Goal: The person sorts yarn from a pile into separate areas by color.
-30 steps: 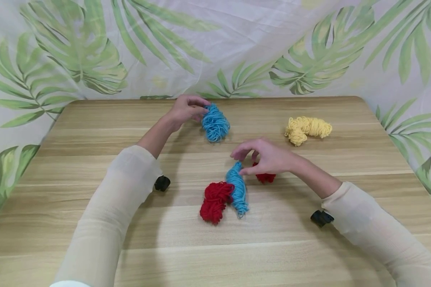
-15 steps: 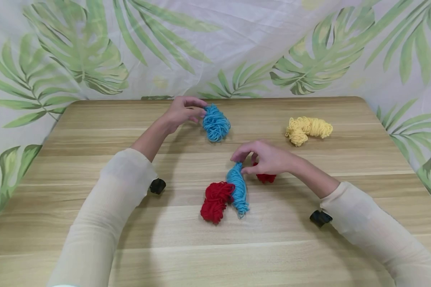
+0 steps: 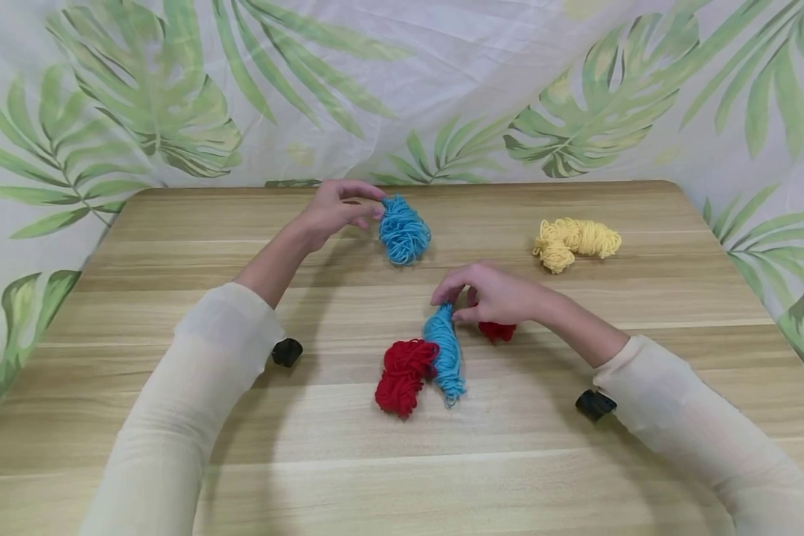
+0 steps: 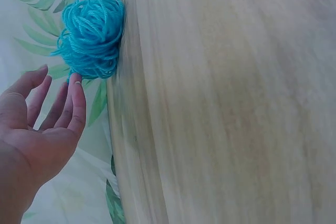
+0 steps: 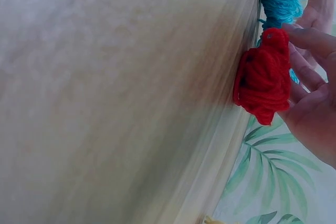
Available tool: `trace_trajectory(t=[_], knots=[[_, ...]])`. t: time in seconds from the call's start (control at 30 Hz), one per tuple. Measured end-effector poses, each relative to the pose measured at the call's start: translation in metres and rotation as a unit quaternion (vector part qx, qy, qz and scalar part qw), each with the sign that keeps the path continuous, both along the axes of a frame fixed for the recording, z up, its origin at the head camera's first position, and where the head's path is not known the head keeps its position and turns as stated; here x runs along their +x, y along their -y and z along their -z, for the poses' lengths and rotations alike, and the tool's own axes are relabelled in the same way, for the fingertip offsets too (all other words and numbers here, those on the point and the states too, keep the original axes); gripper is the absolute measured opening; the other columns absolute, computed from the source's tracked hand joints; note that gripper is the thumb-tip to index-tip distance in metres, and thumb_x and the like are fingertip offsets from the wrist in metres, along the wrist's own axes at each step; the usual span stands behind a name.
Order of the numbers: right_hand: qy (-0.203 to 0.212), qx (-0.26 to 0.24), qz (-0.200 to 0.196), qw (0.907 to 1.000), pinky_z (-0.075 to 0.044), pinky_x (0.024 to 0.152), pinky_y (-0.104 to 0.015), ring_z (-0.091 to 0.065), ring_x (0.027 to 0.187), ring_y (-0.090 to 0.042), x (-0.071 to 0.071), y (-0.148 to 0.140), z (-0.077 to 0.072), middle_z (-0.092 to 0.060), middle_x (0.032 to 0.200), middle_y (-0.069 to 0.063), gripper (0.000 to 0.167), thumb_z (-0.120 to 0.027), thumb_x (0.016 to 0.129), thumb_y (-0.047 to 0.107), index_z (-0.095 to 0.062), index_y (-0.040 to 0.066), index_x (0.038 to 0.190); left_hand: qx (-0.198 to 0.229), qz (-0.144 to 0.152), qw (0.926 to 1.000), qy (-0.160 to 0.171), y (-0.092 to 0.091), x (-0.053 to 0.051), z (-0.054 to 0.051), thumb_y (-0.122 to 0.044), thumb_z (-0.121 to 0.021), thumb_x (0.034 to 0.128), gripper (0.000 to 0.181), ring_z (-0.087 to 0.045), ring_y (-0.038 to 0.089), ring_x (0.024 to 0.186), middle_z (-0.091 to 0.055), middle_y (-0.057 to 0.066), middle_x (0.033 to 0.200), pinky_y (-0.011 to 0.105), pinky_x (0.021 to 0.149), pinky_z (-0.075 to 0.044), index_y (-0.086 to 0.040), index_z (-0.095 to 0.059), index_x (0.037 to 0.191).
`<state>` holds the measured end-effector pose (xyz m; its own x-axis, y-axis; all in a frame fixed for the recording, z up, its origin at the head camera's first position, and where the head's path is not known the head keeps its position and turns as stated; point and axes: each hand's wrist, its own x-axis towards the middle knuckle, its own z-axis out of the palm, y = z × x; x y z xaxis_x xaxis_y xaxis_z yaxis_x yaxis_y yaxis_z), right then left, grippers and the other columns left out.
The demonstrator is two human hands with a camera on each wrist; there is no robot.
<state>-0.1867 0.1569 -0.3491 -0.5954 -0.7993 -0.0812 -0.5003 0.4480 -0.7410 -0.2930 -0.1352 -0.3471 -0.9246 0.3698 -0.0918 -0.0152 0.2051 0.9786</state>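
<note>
At the table's far side my left hand (image 3: pixel 335 212) reaches to a blue yarn bundle (image 3: pixel 404 231). In the left wrist view its fingers (image 4: pixel 77 103) are extended, with the tips at the bundle's near end and not wrapped round it. My right hand (image 3: pixel 499 292) arches over the upper end of a second blue skein (image 3: pixel 445 350). Thumb and fingers stand apart about that end; whether they touch it is hard to tell. Beneath this hand lies a red skein (image 5: pixel 264 80), partly hidden in the head view. Another red yarn bundle (image 3: pixel 402 376) leans against the blue skein's left side.
A bent yellow yarn bundle (image 3: pixel 572 242) lies at the back right of the wooden table (image 3: pixel 509 476). Behind the table's far edge hangs a white cloth (image 3: pixel 442 74) with green leaves. Black wrist cameras (image 3: pixel 596 405) sit below both sleeves.
My left hand and forearm have drawn slightly left, its fingertips easing back from the blue bundle. My right thumb has edged up toward the fingers. The yarn bundles stay put.
</note>
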Motion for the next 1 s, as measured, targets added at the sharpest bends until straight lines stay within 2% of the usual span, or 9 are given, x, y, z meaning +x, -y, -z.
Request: trace_trajectory(t=[0.13,0.37,0.5,0.73,1.0], knots=[[0.002,0.004,0.004,1.0000,-0.059,0.085,-0.040,-0.070,0.103,-0.026,0.000,0.000,-0.001,-0.075,0.112,-0.010,0.026,-0.074,0.090,-0.006,-0.074,-0.002,0.115,-0.006,-0.002,1.0000,-0.006,0.001,0.003,-0.002,-0.004,-0.066,0.1004,0.033,-0.071,0.021,0.098,-0.061,0.023,0.136,0.041,0.088,-0.059,0.010,-0.064,0.130],[-0.003,0.001,0.006,1.0000,-0.059,0.084,-0.039,-0.070,0.096,-0.022,-0.001,0.000,0.000,-0.074,0.100,-0.006,0.016,-0.073,0.091,-0.007,-0.073,0.001,0.104,-0.009,0.004,0.9997,-0.020,0.003,0.006,-0.004,-0.007,-0.068,0.0999,0.034,-0.071,0.015,0.096,-0.060,0.023,0.138,0.035,0.086,-0.060,0.010,-0.064,0.129],[-0.002,-0.001,0.007,1.0000,-0.059,0.082,-0.038,-0.069,0.093,-0.021,-0.001,0.000,0.000,-0.073,0.096,-0.005,0.014,-0.072,0.091,-0.008,-0.073,0.003,0.101,-0.005,0.007,0.9995,-0.029,0.005,0.007,-0.003,-0.006,-0.069,0.0993,0.034,-0.071,0.016,0.096,-0.064,0.022,0.130,0.038,0.088,-0.060,0.012,-0.064,0.128],[0.007,-0.002,0.006,1.0000,-0.059,0.082,-0.038,-0.068,0.092,-0.021,-0.001,-0.002,0.000,-0.072,0.095,-0.012,0.013,-0.071,0.090,-0.008,-0.070,0.002,0.099,-0.018,0.013,0.9991,-0.035,0.005,0.013,-0.003,-0.002,-0.070,0.0972,0.031,-0.072,0.018,0.097,-0.071,0.012,0.115,0.039,0.087,-0.060,0.010,-0.067,0.125],[0.010,-0.007,0.001,0.9999,-0.059,0.084,-0.038,-0.067,0.092,-0.022,-0.001,-0.001,-0.001,-0.071,0.094,-0.012,0.014,-0.070,0.089,-0.009,-0.070,0.002,0.098,-0.047,0.041,0.9969,-0.047,0.010,0.023,-0.003,-0.004,-0.068,0.0979,0.032,-0.073,0.023,0.096,-0.069,0.013,0.117,0.036,0.082,-0.059,0.008,-0.067,0.127]])
